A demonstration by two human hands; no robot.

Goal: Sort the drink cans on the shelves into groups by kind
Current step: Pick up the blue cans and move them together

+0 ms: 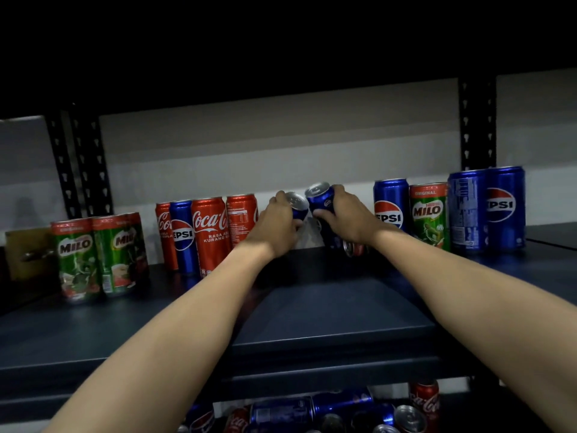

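Observation:
Both arms reach to the back middle of the dark shelf [312, 314]. My left hand [274, 226] grips a blue Pepsi can [298, 207], tilted. My right hand [346, 220] grips another blue Pepsi can [321, 196], also tilted, and the two cans' tops nearly touch. A red can [352, 248] lies partly hidden under my right hand. To the left stand red Coca-Cola cans [210, 232] with one Pepsi can [182, 235] among them, and green Milo cans [76, 254] further left. To the right stand Pepsi cans [390, 204] [502, 207] and one Milo can [429, 214].
Black slotted uprights [78, 164] [477, 126] frame the shelf against a pale wall. A brown object [26, 251] sits at the far left. The shelf below holds several Pepsi and Coca-Cola cans [312, 410], some lying down.

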